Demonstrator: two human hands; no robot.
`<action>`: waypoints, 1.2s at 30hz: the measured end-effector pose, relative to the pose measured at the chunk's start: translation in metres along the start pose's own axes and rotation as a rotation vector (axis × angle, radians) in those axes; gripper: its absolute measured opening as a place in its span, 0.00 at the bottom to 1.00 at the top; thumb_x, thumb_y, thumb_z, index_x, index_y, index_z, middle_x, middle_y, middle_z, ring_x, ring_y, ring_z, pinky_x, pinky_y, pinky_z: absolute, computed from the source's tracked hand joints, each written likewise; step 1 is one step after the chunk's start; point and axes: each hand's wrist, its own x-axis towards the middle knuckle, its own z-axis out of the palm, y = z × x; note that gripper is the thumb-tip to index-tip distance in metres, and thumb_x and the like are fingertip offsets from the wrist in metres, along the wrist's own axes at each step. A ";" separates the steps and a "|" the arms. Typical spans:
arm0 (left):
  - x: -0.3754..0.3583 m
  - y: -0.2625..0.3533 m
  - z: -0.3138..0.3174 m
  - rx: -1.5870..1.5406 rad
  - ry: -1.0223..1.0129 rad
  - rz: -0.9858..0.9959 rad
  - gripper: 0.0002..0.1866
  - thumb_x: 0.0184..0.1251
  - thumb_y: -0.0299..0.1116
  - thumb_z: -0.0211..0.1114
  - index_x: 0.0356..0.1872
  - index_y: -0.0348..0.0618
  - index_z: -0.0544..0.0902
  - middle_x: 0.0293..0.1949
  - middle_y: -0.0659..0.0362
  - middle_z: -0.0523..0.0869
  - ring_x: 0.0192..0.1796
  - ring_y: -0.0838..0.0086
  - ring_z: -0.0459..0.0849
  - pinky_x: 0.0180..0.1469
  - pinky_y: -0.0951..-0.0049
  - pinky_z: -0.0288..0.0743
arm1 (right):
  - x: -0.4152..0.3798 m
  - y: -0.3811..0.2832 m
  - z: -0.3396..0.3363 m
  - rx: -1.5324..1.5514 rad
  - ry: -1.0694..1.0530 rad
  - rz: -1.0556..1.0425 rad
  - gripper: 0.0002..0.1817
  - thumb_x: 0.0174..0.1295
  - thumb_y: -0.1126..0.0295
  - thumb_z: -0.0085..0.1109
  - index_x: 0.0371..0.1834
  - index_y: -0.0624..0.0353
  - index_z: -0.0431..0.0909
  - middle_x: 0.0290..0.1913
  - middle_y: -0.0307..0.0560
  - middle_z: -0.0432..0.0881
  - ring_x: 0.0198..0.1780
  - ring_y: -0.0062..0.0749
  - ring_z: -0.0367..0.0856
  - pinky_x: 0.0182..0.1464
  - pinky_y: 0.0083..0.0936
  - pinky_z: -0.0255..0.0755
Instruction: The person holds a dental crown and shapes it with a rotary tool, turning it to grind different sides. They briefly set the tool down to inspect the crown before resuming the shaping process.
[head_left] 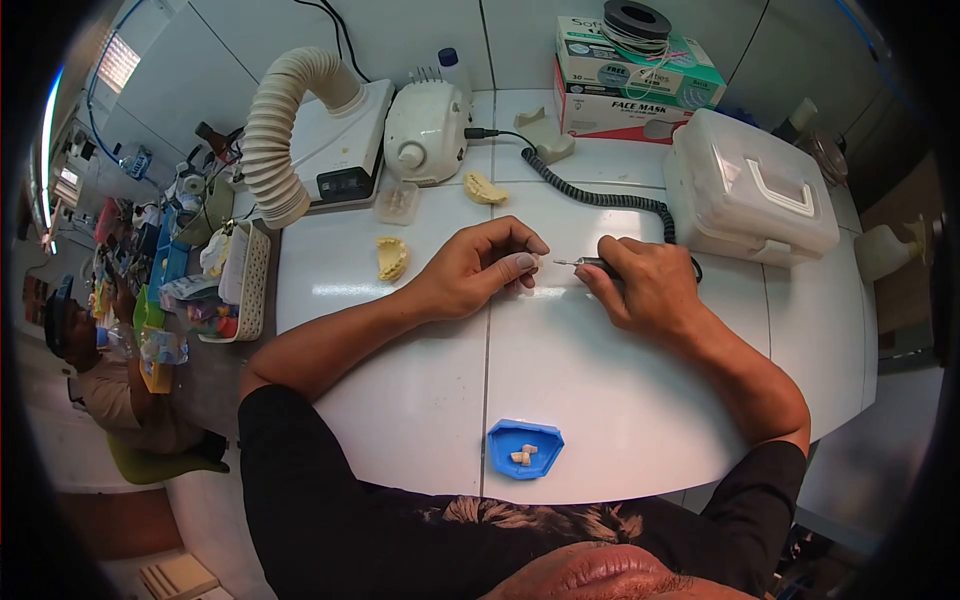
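Observation:
My left hand (475,270) pinches a small tooth-coloured piece (536,265) between thumb and fingertips; the fingers partly cover it. In my right hand (652,285) is a rotary handpiece (590,264), its thin bur pointing left at the piece, with a small gap between them. A coiled cord (605,197) runs from behind my right hand toward a white micromotor control unit (425,135). Nearer my body stands a blue tray (494,458) holding several small tooth-coloured pieces (523,455). Two yellowish dental casts, one left (392,259) and one farther back (485,188), lie beyond my left forearm.
A ribbed suction hose (270,135) arches from a white box at the back left. Beside it sits a small clear container (397,203). Mask boxes (640,90) and a white lidded case (755,190) occupy the back right. Another person (125,385) sits far left.

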 end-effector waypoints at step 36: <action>0.002 -0.003 0.002 0.117 0.018 0.004 0.13 0.77 0.27 0.79 0.55 0.39 0.85 0.49 0.62 0.89 0.53 0.81 0.87 0.59 0.75 0.82 | 0.003 -0.005 -0.001 -0.049 -0.044 -0.005 0.23 0.79 0.47 0.68 0.35 0.56 0.84 0.28 0.49 0.88 0.25 0.51 0.88 0.29 0.46 0.79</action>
